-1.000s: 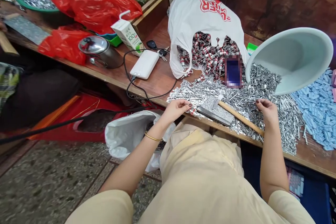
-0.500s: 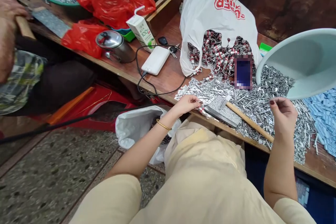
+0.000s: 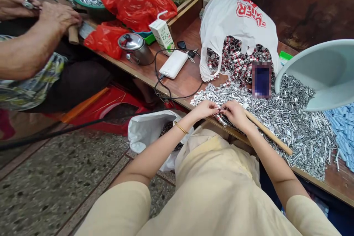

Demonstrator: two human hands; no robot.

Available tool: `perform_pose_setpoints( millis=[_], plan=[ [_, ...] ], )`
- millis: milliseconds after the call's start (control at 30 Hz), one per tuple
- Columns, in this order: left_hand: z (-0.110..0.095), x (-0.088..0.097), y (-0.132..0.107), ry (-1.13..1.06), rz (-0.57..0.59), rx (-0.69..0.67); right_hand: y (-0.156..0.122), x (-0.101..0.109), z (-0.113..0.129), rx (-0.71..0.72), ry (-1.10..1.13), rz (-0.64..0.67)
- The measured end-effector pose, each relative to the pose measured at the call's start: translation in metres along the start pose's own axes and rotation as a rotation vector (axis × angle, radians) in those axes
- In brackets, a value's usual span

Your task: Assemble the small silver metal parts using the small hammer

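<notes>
- The left hand (image 3: 205, 109) and right hand (image 3: 235, 113) meet fingertip to fingertip at the near edge of the bench (image 3: 190, 77). Both sets of fingers are bunched in a pinch, and what they grip is too small to make out.
- A red-and-silver piece (image 3: 220, 119) lies just below the joined fingertips. I cannot tell whether it touches them.
- A gold bangle (image 3: 181, 128) sits on the left wrist.
- A hammer (image 3: 269, 134) runs out from under the right hand, handle pointing right.
- A pile of silver parts (image 3: 293, 114) spreads beyond and to the right of the hands.
- Behind it, a white bag (image 3: 238, 18) spills more red-and-silver pieces beside a tilted pale basin (image 3: 320, 73).
- At far left, a co-worker's hand (image 3: 56, 16) is on the bench.
</notes>
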State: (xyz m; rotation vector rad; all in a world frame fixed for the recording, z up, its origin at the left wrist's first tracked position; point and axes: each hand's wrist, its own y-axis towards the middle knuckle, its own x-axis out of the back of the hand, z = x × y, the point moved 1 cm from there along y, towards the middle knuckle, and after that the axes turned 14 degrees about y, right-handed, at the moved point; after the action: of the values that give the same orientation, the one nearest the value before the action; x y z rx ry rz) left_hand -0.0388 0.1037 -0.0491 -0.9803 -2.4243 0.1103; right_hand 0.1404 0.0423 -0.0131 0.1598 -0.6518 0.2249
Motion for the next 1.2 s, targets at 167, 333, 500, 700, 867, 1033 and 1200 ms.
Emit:
perform_pose_setpoints(
  millis=[167,333,500,700,867,1033,1200],
  plan=[
    [-0.001,-0.001,-0.001,0.004,-0.021,-0.009,-0.008,-0.007,-0.003,0.021,-0.053,-0.067],
    [-0.004,-0.001,-0.001,0.01,-0.016,-0.003,-0.014,-0.014,-0.003,0.026,-0.105,-0.176],
    [-0.003,0.0,-0.002,-0.009,-0.021,0.006,-0.017,-0.015,-0.004,0.008,-0.137,-0.17],
    [-0.001,0.001,-0.002,0.002,-0.008,0.004,-0.008,-0.015,-0.002,0.024,-0.168,-0.175],
    [-0.004,0.0,-0.003,0.067,-0.054,0.012,-0.048,0.02,-0.004,0.039,-0.339,-0.305],
    [-0.007,0.0,-0.003,0.133,-0.049,0.008,-0.111,0.066,-0.028,-0.225,-0.608,-0.202],
    [-0.011,0.002,-0.002,0.164,-0.012,-0.011,-0.114,0.072,-0.006,-0.194,-0.524,-0.176]
  ],
)
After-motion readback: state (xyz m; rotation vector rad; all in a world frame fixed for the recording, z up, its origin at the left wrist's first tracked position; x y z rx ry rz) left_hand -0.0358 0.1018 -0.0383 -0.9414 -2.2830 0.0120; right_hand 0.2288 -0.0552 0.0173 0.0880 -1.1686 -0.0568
